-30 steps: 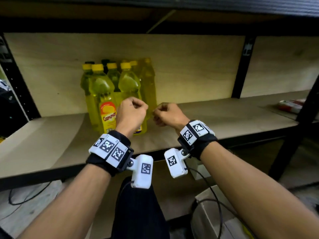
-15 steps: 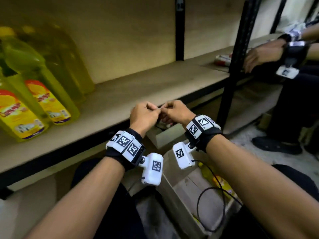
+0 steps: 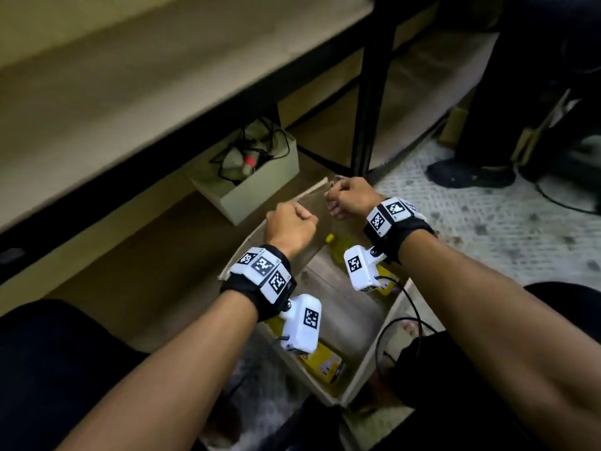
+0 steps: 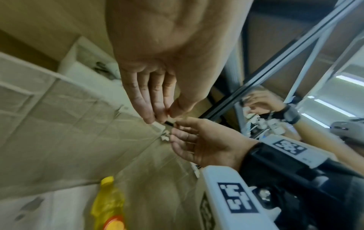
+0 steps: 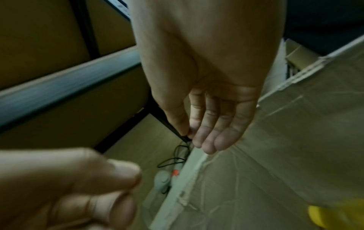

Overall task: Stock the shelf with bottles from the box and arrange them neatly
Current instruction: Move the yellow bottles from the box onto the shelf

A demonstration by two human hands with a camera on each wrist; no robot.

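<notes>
I am curling my left hand (image 3: 290,225) over the box (image 3: 364,382) on the floor, pinching something tiny; my right hand (image 3: 351,197) is pinching it too. Yellow bottles (image 3: 323,361) are lying inside.

Head looks down; wrists close (all share box (image 3: 364,379)).

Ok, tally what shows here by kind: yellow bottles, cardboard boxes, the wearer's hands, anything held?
Yellow bottles: 2, far bottle, near bottle
Cardboard boxes: 2, bottle box, cable box
Hands: 2, left hand, right hand
Small dark piece, pinched by both: 1
Total: 7
</notes>
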